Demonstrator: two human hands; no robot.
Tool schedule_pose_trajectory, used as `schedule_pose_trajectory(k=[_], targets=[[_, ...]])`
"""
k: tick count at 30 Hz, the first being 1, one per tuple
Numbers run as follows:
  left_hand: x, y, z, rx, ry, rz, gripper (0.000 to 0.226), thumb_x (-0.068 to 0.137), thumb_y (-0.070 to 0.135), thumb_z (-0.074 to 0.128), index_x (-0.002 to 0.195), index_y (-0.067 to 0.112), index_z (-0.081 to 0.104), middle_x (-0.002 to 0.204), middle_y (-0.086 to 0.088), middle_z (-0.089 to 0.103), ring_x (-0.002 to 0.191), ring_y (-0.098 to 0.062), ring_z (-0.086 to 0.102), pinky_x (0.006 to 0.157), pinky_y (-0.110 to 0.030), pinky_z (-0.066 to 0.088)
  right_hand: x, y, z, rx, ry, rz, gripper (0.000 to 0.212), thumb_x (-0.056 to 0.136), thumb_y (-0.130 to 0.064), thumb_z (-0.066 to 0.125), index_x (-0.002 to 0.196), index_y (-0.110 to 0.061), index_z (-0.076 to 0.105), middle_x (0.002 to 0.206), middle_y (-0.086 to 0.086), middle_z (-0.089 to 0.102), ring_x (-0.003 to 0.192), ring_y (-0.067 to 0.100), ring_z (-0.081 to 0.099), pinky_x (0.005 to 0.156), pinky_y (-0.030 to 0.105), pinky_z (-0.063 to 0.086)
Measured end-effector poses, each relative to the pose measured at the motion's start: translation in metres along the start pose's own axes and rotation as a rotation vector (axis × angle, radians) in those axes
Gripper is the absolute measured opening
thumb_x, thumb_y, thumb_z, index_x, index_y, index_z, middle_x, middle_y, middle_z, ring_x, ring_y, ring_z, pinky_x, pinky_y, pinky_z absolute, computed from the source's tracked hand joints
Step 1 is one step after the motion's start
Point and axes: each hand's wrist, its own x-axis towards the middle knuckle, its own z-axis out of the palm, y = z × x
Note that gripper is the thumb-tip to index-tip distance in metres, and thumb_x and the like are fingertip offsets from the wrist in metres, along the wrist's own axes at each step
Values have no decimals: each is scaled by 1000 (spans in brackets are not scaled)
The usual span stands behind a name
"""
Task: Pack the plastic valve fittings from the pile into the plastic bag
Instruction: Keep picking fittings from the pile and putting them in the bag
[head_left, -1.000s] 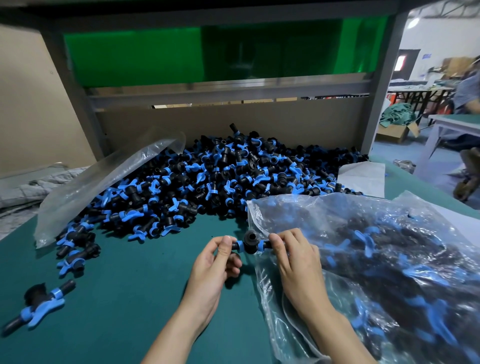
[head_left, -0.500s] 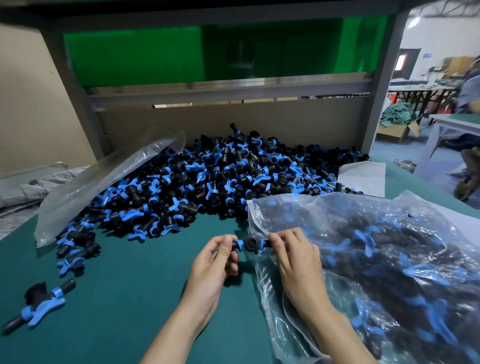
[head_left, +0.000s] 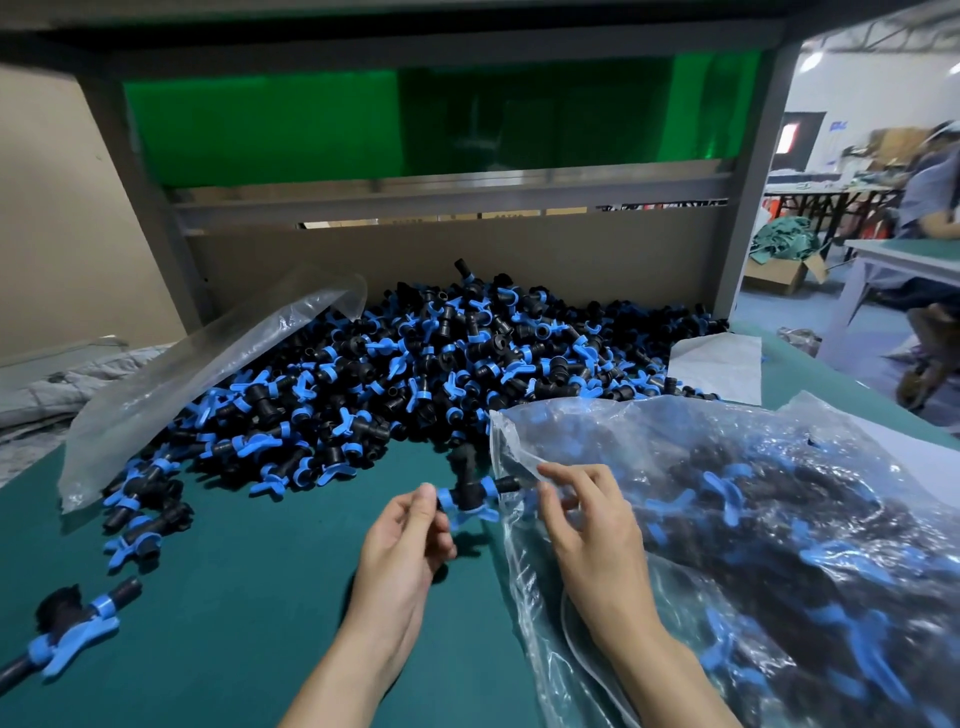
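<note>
A big pile of black valve fittings with blue handles (head_left: 441, 364) lies at the back of the green table (head_left: 234, 597). My left hand (head_left: 400, 551) pinches one fitting (head_left: 467, 496) by its left end, just above the table at the mouth of the clear plastic bag (head_left: 753, 545). The fitting's black stem points up and its right end reaches the bag's rim. My right hand (head_left: 592, 540) lies on the bag with curled fingers at the rim, pinching the plastic edge, off the fitting. The bag holds several fittings.
An empty clear bag (head_left: 182, 379) lies over the pile's left side. A few loose fittings (head_left: 67, 629) sit at the table's front left. White sheet (head_left: 717, 364) lies at the back right. A grey shelf frame and cardboard wall stand behind the pile.
Both hands held the fitting by its ends before. My right hand has let go of it and the left hand has turned it, so its stem points up.
</note>
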Motion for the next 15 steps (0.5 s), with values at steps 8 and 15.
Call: schedule_pose_trajectory(k=[8,15], targets=[[-14,10,9,-83,-3,-50,23,87,35,64,79,15,57,62,1,52,51,-9,47,44,-20,44,14,-32,-20,151,54,-36,34,91,0,59,112,-24,69,98,-8,56,81,5,58,67,12,41],[-28,5,75,50,-175,-147,19,91,26,67,81,13,59,59,-1,61,47,-11,54,44,-19,43,31,-69,-42,147,72,-150,33,89,-2,58,111,-23,70,100,-6,56,90,0,56,76,8,40]])
